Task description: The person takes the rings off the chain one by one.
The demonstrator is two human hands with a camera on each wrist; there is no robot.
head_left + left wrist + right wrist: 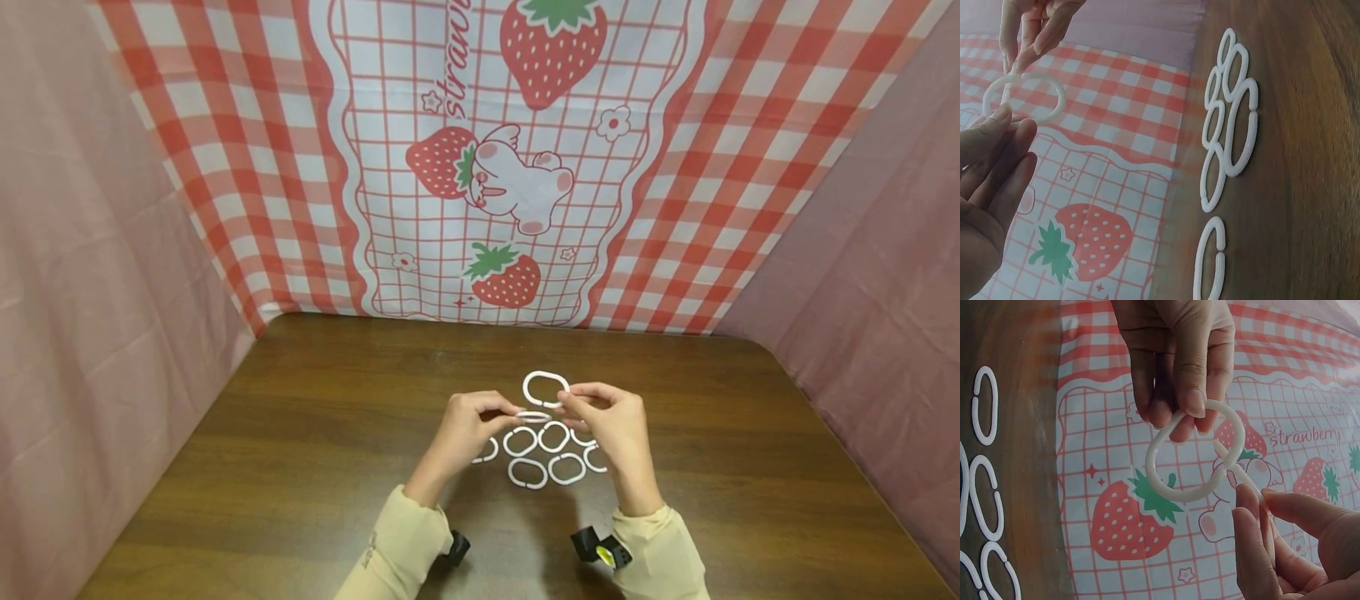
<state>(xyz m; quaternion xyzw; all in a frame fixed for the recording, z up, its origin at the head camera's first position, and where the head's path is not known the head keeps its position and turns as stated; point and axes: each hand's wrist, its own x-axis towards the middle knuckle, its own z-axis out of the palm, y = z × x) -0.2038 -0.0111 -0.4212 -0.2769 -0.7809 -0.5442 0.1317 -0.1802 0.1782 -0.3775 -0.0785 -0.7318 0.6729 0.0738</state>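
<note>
Head: left hand and right hand pinch linked white rings mid-frame, above loose rings on tabletop.
Left wrist: rings upper left; thin grip could slip.
Right wrist: fingers clamp ring centre-frame; twisting the split gap may pop links apart.

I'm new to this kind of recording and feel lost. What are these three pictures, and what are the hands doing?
There is no machine here: a person works with bare hands and wears three cameras. The wide picture comes from the head, the other two from each wrist. The left hand pinches one white ring, and the right hand pinches another ring; in the right wrist view the two rings meet. More loose rings lie on the wooden table. A strawberry-print cloth hangs behind.
</note>
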